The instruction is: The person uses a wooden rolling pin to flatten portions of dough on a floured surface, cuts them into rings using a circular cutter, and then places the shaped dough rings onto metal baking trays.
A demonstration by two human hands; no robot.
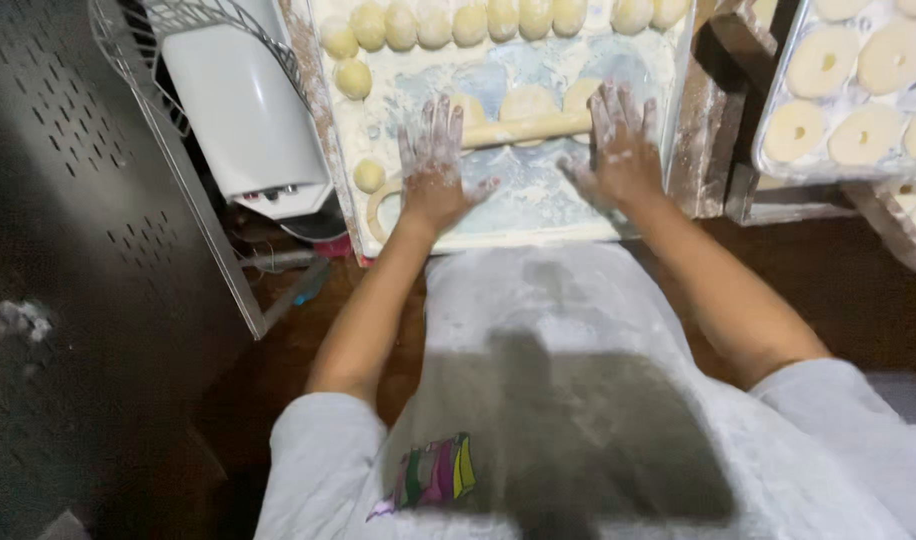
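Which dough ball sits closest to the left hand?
The lone dough ball at the board's left edge, just left of the left hand. The other balls lie higher up, in the top row and left column.

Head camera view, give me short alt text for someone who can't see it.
Both floured hands, left hand and right hand, press flat on a rolling pin over dough on a floured board; dough balls line its far edge.
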